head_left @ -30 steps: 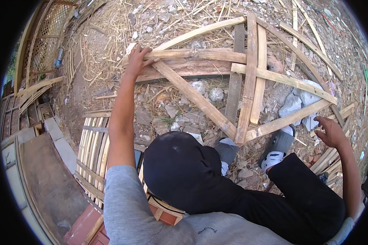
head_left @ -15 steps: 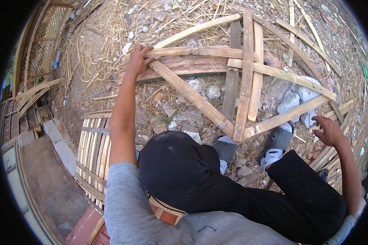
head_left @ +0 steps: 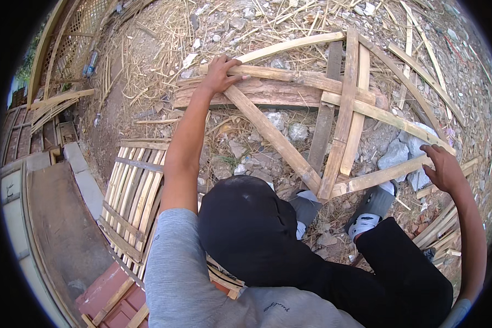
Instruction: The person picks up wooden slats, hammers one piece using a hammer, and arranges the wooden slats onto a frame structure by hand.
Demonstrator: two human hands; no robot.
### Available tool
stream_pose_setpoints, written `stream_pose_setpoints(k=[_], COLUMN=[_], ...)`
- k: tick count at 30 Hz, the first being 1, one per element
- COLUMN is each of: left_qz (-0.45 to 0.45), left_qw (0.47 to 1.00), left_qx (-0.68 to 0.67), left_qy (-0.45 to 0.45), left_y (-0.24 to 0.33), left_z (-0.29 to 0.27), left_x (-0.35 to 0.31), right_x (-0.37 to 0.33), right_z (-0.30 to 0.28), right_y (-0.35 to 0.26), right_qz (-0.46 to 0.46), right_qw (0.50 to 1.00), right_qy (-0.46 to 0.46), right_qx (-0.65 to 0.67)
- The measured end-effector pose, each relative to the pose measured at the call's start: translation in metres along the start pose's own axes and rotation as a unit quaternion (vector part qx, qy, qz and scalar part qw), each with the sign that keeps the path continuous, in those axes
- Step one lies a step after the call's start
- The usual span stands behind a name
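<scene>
A wooden frame of several pale slats, joined in a many-sided shape, is propped over the rubble in front of me. My left hand grips its left corner, where an upright slat meets a slanting one. At the opposite corner, my right hand has its fingers and thumb around the slat ends, partly hiding them. Two slats cross the frame's middle. Under its far side lies a thick, rough timber beam.
Grey stone chunks lie below the right corner. My sandalled feet stand close to the frame's near point. A slatted wooden panel is at left, near a brown board. More slats are piled at right.
My right hand has moved from beside the frame onto its right corner and closed there. My left hand still holds the left corner. The whole view has shifted slightly.
</scene>
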State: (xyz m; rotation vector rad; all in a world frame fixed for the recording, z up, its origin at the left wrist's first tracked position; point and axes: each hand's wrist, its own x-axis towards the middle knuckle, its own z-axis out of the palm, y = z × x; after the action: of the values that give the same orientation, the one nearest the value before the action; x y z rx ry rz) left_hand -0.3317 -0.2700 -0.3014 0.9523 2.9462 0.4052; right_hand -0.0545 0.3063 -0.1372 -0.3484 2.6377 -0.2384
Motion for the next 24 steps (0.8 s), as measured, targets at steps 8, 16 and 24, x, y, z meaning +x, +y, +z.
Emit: stream_pose_setpoints(k=[8, 16, 24], left_qz=[-0.042, -0.012, 0.001], left_qw=[0.998, 1.0, 0.997], left_qx=[-0.029, -0.026, -0.077], left_qy=[-0.034, 0.001, 0.006], left_y=[0.034, 0.018, 0.019], left_z=[0.006, 0.0, 0.002], left_x=[0.004, -0.005, -0.002], right_x=[0.031, 0.032, 0.034], right_z=[-0.012, -0.009, -0.001], right_y=[-0.014, -0.006, 0.006], right_qz=[0.017, 0.025, 0.06], right_qw=[0.998, 0.997, 0.992], right_qy=[-0.061, -0.063, -0.104], right_qx=[-0.017, -0.039, -0.039])
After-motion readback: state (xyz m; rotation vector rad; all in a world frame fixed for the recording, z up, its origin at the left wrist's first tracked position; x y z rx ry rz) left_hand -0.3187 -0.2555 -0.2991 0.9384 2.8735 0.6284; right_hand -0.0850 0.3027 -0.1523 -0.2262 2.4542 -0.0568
